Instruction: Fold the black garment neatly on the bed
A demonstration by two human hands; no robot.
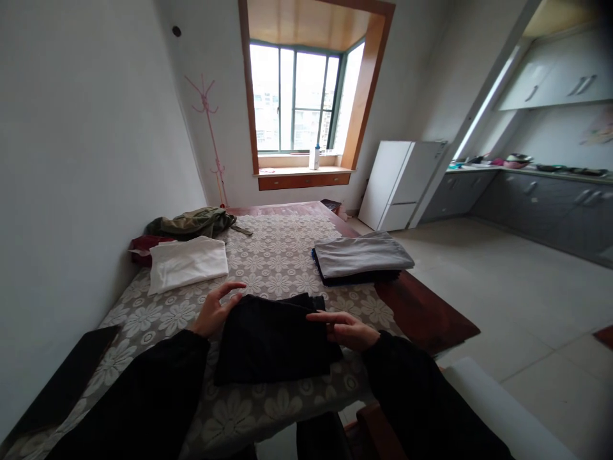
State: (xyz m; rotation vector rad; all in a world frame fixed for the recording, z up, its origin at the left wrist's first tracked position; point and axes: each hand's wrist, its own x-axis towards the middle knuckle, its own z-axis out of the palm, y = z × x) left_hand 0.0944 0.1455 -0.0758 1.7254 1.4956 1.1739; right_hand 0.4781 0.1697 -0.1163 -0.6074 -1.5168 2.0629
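A folded black garment [275, 338] lies on the lace tablecloth [272, 262] in front of me; its exact kind does not show. At its upper left corner is my left hand [218, 311], fingers apart and curved, touching the edge of the cloth. My right hand [348, 329] rests on the right side of the garment with the index finger stretched over the top layer; its lower fingers are partly curled. Beyond it to the right sits a stack of folded clothes with a grey garment [364, 254] on top and dark ones beneath.
Folded white cloth [189, 262] lies at the left, near an olive-green bag or garment [191, 222] and a dark red item [146, 249] by the wall. The table's bare wooden corner [426, 313] shows at right. A white fridge [400, 185] stands beyond, beside kitchen cabinets [536, 204].
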